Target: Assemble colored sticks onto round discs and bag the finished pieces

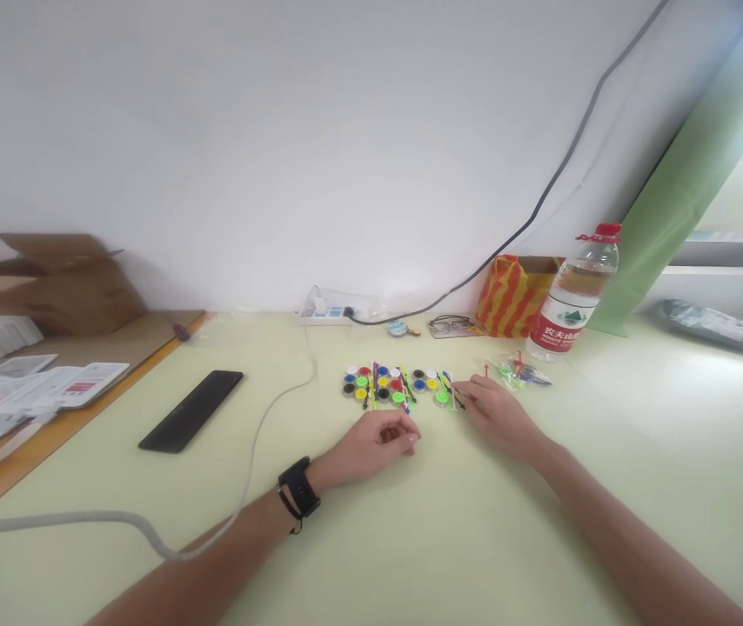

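Several small round discs in black, white, blue, yellow, green and red (383,382) lie in groups on the pale green table, with thin coloured sticks between them. Just in front of the middle group rests my left hand (381,443), its fingers curled; whatever is in them, if anything, is too small to name. My right hand (492,413) is at the right end of the rows, fingertips pinched at the rightmost coloured sticks (453,391). A small red arrow-shaped piece (486,370) shows just behind that hand. Beyond it lies a pile of coloured pieces on clear plastic (520,372).
A water bottle (571,300) and a striped bag (513,296) stand at the back right. A power strip (325,317) lies by the wall. To the left are a black flat case (192,411), a white cable (260,426), cartons (64,287) and printed packets (84,382).
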The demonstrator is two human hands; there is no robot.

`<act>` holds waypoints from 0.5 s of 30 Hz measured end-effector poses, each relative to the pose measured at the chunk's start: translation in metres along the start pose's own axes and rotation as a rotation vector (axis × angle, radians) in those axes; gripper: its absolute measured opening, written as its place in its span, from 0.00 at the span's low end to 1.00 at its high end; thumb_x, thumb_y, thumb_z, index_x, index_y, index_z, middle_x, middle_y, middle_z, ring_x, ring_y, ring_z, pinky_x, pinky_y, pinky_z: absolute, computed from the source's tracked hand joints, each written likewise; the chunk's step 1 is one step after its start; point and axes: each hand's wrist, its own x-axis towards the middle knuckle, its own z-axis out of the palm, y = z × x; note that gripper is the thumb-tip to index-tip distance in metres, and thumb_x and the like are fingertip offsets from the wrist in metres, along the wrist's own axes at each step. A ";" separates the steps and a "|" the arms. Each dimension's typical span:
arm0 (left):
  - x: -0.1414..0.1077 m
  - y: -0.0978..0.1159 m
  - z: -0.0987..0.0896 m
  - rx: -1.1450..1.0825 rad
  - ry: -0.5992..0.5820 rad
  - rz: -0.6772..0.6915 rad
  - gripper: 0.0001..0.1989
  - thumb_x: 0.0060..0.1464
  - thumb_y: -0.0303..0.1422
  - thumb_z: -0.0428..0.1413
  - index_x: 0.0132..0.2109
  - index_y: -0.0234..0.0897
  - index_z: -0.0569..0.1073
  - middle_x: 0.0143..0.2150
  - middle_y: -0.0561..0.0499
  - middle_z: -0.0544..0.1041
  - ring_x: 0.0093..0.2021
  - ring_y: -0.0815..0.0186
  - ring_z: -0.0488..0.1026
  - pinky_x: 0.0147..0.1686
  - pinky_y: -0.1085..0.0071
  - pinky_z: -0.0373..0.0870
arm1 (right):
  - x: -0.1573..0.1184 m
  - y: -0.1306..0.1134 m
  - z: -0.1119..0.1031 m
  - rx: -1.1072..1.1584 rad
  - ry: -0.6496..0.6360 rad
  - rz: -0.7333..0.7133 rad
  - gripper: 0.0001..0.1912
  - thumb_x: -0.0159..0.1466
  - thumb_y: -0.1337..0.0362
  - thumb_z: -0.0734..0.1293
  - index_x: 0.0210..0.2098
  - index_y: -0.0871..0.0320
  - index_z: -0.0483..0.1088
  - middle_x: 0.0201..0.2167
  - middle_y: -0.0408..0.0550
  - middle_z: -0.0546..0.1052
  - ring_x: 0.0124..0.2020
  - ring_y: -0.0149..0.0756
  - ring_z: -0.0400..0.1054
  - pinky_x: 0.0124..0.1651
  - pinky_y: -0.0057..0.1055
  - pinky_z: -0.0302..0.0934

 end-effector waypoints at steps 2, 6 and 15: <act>0.000 0.000 0.000 0.002 0.005 0.001 0.12 0.63 0.41 0.57 0.42 0.36 0.77 0.35 0.47 0.80 0.36 0.64 0.75 0.37 0.69 0.68 | 0.001 0.003 0.002 -0.029 0.020 -0.014 0.19 0.72 0.65 0.56 0.57 0.56 0.72 0.38 0.52 0.74 0.43 0.45 0.69 0.49 0.40 0.61; 0.000 0.000 0.000 0.000 0.005 0.002 0.13 0.62 0.42 0.57 0.42 0.37 0.77 0.35 0.47 0.80 0.36 0.63 0.75 0.38 0.68 0.69 | 0.002 0.005 0.005 -0.055 0.011 -0.051 0.19 0.71 0.66 0.56 0.54 0.57 0.73 0.38 0.53 0.74 0.42 0.45 0.68 0.50 0.43 0.60; 0.000 -0.001 -0.001 0.028 -0.004 -0.002 0.11 0.63 0.40 0.56 0.42 0.37 0.77 0.35 0.48 0.80 0.36 0.64 0.75 0.38 0.69 0.68 | 0.005 0.004 0.013 -0.003 0.135 0.033 0.11 0.69 0.65 0.60 0.42 0.56 0.75 0.38 0.51 0.77 0.43 0.46 0.69 0.50 0.42 0.60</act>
